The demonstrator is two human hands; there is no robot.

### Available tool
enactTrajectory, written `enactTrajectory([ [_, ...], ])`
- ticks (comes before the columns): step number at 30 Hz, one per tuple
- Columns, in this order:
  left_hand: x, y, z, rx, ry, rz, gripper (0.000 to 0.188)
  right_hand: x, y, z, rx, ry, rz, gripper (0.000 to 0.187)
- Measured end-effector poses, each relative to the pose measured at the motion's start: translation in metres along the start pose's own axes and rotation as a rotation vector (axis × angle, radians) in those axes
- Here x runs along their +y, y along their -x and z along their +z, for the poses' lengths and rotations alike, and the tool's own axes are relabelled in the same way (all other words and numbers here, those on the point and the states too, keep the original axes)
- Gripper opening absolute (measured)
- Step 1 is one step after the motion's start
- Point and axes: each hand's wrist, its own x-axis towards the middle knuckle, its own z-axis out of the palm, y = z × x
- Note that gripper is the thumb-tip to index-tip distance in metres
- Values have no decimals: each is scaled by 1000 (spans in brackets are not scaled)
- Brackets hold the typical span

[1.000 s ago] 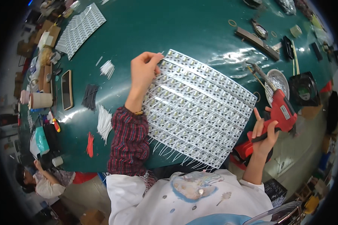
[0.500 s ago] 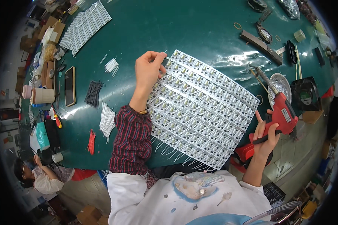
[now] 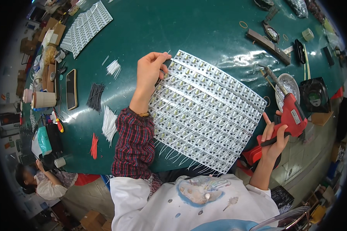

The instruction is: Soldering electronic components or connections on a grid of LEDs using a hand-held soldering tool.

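Note:
A large white panel of small circuit boards point(image 3: 210, 111) lies in front of me, with rows of thin white wires across it and wire ends hanging off its near edge. At its far left corner, my left hand point(image 3: 150, 71) is pinched shut, a short thin wire point(image 3: 169, 51) showing at the fingertips. My right hand point(image 3: 273, 144) is wrapped round the handle of a red soldering gun point(image 3: 295, 118), beside the panel's right corner. One finger of that hand stretches toward the panel's edge. The gun's metal tip points away from me, over the table and apart from the panel.
Bundles of white wires point(image 3: 109, 125), black wires point(image 3: 95, 96) and red wires point(image 3: 93, 146) lie left, near a phone point(image 3: 71, 89). Another panel point(image 3: 86, 27) is at the far left. Right are a foil-lined dish point(image 3: 293, 86), a fan point(image 3: 315, 95) and a metal bar point(image 3: 268, 46). A person point(image 3: 46, 177) sits lower left.
My left hand has shifted slightly left, still pinched. The soldering gun's tip has moved a little to the right, in my right hand's same grip. The panel has slid slightly left.

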Motion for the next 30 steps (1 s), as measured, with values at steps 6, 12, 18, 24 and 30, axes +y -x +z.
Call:
enactTrajectory([
  [6,1,1,3,14,-51,17,20,1,0,-1,-12,43,-26,48],
  [12,0,0,2,15,-48,29,20,2,1,-3,-64,109,-50,47],
  [18,1,2,4,19,35,39,21,3,1,-3,-70,150,-75,46],
  [24,-1,0,5,67,-121,71,21,6,1,-5,-85,179,-93,46],
  [30,-1,5,8,167,-502,190,22,-10,4,-4,-93,256,-209,57],
])
